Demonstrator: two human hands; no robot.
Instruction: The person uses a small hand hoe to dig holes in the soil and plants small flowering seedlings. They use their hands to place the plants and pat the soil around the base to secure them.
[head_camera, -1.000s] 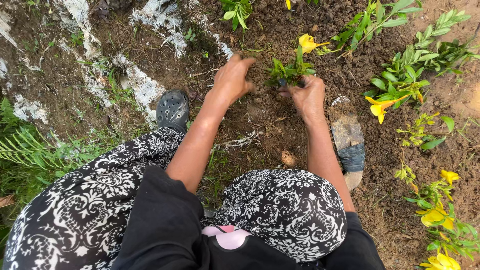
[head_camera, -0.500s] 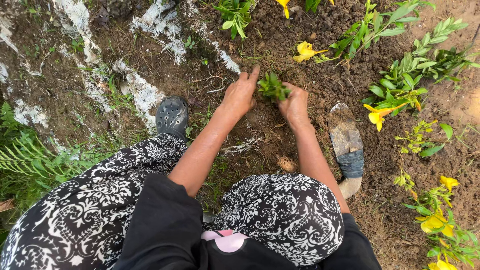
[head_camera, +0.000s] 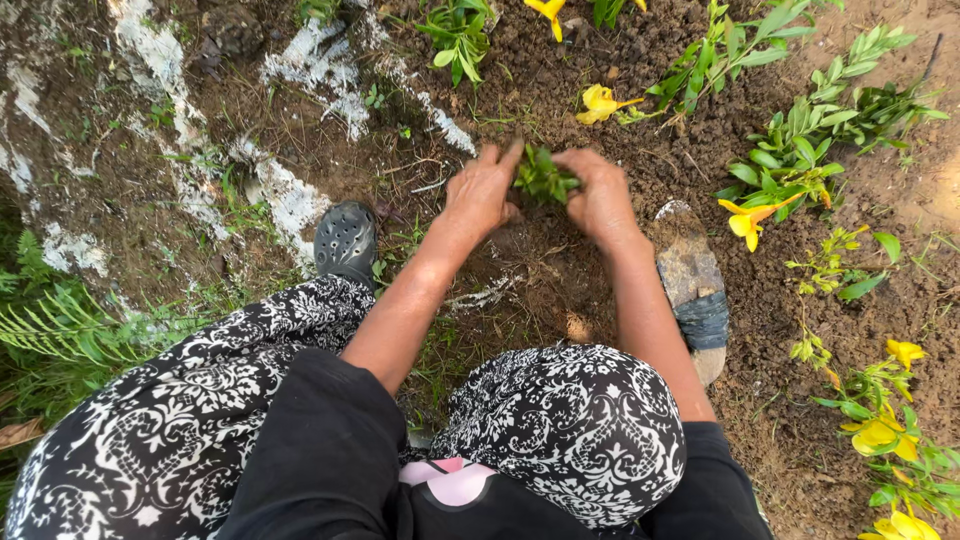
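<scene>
Hands closed in: left hand (head_camera: 482, 192), right hand (head_camera: 600, 195) flank seedling (head_camera: 543, 175)

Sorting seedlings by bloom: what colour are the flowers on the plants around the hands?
Yellow flowers, seen in the head view.

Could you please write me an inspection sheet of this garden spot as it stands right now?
Surface: bare brown soil with scattered twigs; white patches run across it at the left.
Job's things: one small green seedling, held between both hands just above the soil.
Clutter: a muddy flat tool lies right of the right arm.
Grippers: left hand and right hand each in a closed grip on the seedling.
Cables: nothing seen.
Surroundings: yellow-flowered plants at the right, ferns at the left, a dark perforated shoe on the soil, patterned black-and-white trousers below.
</scene>
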